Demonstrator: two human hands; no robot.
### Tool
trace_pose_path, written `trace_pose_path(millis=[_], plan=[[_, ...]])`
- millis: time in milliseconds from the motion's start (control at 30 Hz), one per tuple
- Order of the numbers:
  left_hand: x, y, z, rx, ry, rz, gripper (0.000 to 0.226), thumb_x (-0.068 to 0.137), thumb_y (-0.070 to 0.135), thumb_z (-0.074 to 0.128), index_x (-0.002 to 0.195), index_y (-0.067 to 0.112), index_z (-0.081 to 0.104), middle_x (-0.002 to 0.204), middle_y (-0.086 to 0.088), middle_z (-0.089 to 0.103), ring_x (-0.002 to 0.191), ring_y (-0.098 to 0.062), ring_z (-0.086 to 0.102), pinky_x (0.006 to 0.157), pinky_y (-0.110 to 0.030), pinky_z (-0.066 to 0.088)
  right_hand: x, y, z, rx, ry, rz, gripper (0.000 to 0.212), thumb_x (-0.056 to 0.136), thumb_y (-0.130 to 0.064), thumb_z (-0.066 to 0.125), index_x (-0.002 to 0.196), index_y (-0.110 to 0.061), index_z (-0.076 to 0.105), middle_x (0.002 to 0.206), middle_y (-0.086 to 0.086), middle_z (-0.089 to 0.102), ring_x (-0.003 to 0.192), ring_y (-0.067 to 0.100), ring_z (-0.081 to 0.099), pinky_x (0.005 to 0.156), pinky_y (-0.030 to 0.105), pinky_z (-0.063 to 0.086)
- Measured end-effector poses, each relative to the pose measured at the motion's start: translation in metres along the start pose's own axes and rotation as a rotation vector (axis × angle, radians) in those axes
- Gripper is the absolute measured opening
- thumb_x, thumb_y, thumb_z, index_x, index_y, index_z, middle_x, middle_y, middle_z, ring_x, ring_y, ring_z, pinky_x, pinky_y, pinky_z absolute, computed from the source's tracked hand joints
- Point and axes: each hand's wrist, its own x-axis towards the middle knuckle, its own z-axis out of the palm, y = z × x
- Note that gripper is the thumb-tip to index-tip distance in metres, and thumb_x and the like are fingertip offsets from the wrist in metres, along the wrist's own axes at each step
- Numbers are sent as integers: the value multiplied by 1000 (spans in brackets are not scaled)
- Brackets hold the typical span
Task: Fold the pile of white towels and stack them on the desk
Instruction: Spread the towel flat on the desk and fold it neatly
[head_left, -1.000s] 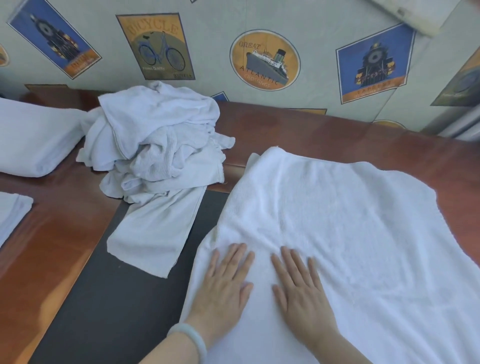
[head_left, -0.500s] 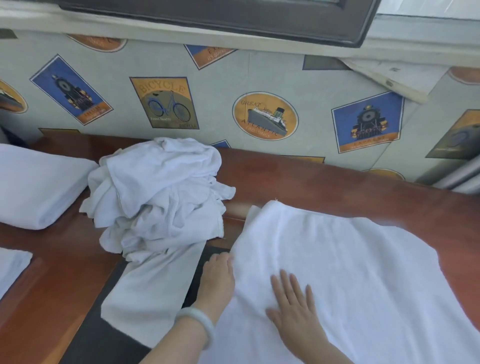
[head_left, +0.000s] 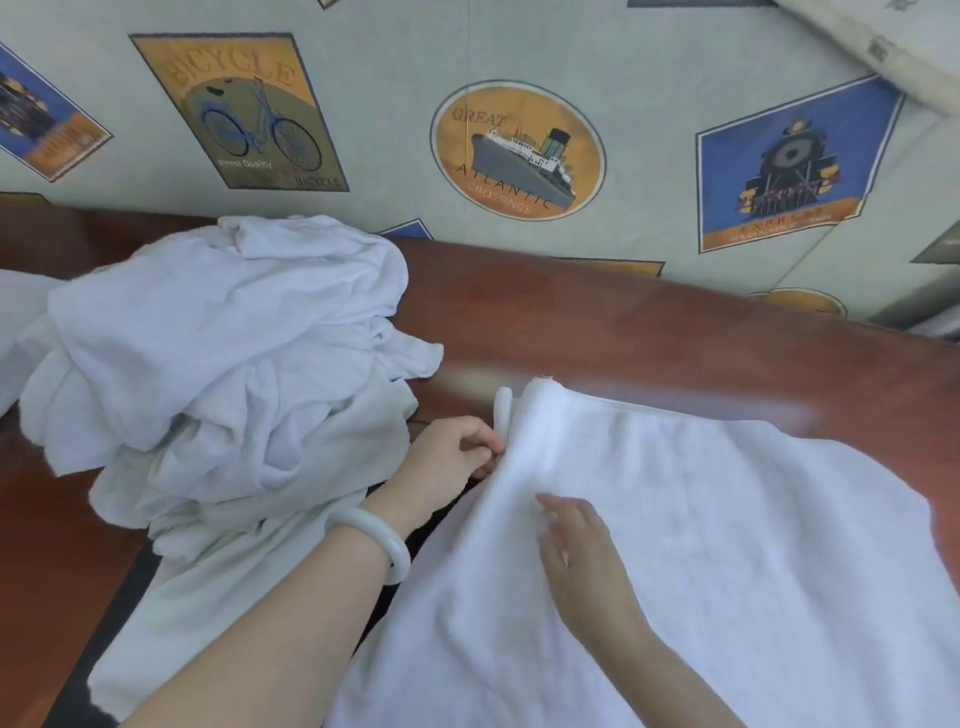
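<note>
Right of the pile, spread towel: one white towel (head_left: 701, 545) lies open on the desk (head_left: 597, 322), its far-left corner just beside the pile (head_left: 223, 353) of unfolded towels.
Left hand: your left hand (head_left: 447, 457) has its fingers curled, pinching the towel's pile-side edge near that corner. A small ridge of cloth stands up there.
Right hand: your right hand (head_left: 576, 545) lies palm down with straight fingers on the towel, just past the ridge from the pile. It grips nothing.
Step in hand: this looks like the start of the first fold. Pinch the hem itself, not loose terry. Carry it away from the pile to meet the opposite hem, with the flat hand anchoring and then smoothing.
Edges: the hem on the side away from the pile curves; square it before creasing.
Open room: bare wood lies beyond the pile along the wall (head_left: 519, 150). On the pile's near side a trailing towel drapes over a dark mat (head_left: 67, 691), close to your left forearm, so lift clear of it.
</note>
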Motion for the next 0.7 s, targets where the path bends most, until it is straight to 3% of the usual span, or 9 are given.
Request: trace_pose_path(millis=[67, 100, 167, 233, 367, 467, 600, 633, 700], plan=[[10, 2, 4, 64, -15, 55, 30, 89, -4, 58, 81, 24, 68, 75, 6, 67, 67, -8, 62, 72, -24, 55, 29, -3, -6, 90, -79, 95, 40, 95, -6, 47, 125, -28, 60, 113, -8, 48, 91, 2, 55, 76, 6, 39], [13, 4, 6, 143, -5, 85, 26, 87, 0, 62, 82, 25, 68, 81, 7, 66, 70, -7, 60, 74, -18, 52, 41, -3, -9, 156, -99, 143, 38, 94, -5, 47, 118, -29, 64, 107, -4, 51, 82, 4, 56, 69, 7, 41], [18, 13, 9, 243, -14, 157, 19, 84, 5, 69, 91, 23, 71, 90, 6, 60, 74, -6, 55, 70, -7, 41, 58, -7, -24, 375, -157, 268, 37, 93, -5, 47, 111, -28, 69, 94, 1, 60, 68, 12, 56, 66, 20, 48], [19, 18, 13, 281, -90, 192, 25, 82, 6, 73, 104, 17, 69, 94, 7, 53, 79, -9, 53, 68, -5, 38, 70, -10, -38, 549, -97, 324, 36, 94, -6, 51, 109, -31, 72, 92, -1, 66, 71, 20, 62, 78, 37, 55], [19, 14, 20, 319, -186, 102, 34, 81, 14, 77, 111, 17, 61, 106, 7, 55, 91, -11, 58, 69, -8, 41, 92, -9, -49, 358, 124, 205, 31, 95, -10, 57, 117, -31, 65, 123, -10, 57, 80, 10, 67, 84, 41, 57], [19, 9, 16, 266, -267, 103, 15, 89, 9, 67, 95, 20, 74, 89, 11, 68, 82, -3, 62, 70, -6, 44, 110, -10, -51, 259, 7, 139, 45, 94, -21, 63, 137, -30, 52, 132, -15, 48, 81, 13, 65, 87, 38, 54], [29, 10, 7, 210, -25, 109, 30, 92, -3, 49, 90, 19, 69, 79, 5, 62, 67, -8, 56, 58, -10, 44, 118, -4, -59, -50, -135, 122, 13, 82, -11, 69, 94, -11, 66, 99, 5, 64, 90, 22, 58, 67, 16, 39], [33, 12, 5, 203, 10, 138, 30, 93, -2, 48, 99, 21, 67, 82, 5, 59, 69, -8, 54, 57, -9, 41, 116, -2, -63, -22, -122, 125, 12, 79, -7, 70, 86, -15, 64, 94, 4, 66, 88, 22, 58, 63, 14, 38], [42, 20, 2, 226, -109, 215, 39, 95, 1, 48, 121, 27, 62, 90, 5, 59, 76, -6, 55, 62, -8, 41, 108, 3, -73, 119, -90, 106, 29, 75, 0, 72, 72, -27, 64, 94, -4, 70, 89, 18, 61, 66, 12, 40]])
